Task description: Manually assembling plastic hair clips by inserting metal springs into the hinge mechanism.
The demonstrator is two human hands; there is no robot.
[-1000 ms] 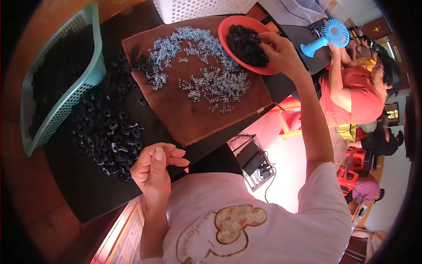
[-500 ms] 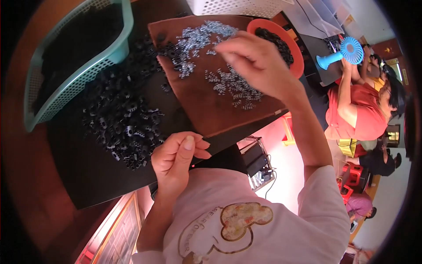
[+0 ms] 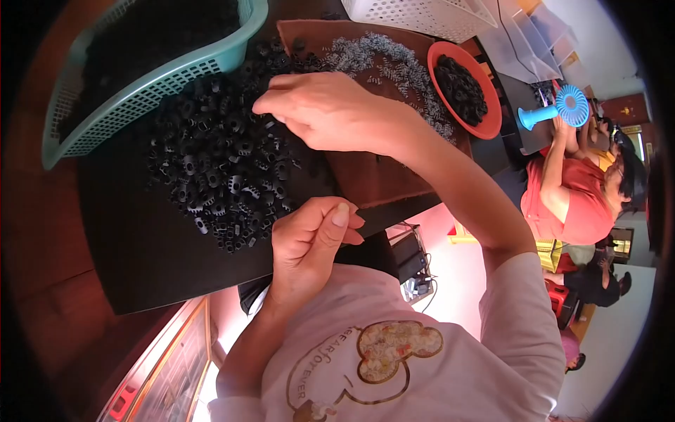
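Observation:
My left hand [image 3: 309, 239] is closed near the table's front edge, thumb pressed on the curled fingers; whatever it holds is hidden. My right hand [image 3: 323, 112] reaches over the upper right of a heap of small black toothed plastic pieces [image 3: 218, 169], which look like hair-claw halves. Its fingers are drawn together, pointing left, and I cannot make out anything between them. Beyond this hand, small silvery metal springs [image 3: 362, 53] lie spread on a brown cloth [image 3: 383, 179], partly covered by the hand and forearm.
A green perforated basket [image 3: 169, 84] with dark contents stands at the far left. An orange-red bowl [image 3: 492, 119] of black pieces sits right of the cloth, and a white perforated basket [image 3: 429, 17] behind it. Farther right, a person in red [image 3: 573, 190] sits by a blue fan [image 3: 571, 105].
My right hand has moved left from above the springs to the black heap. My left hand keeps its closed shape. The whole view has shifted slightly.

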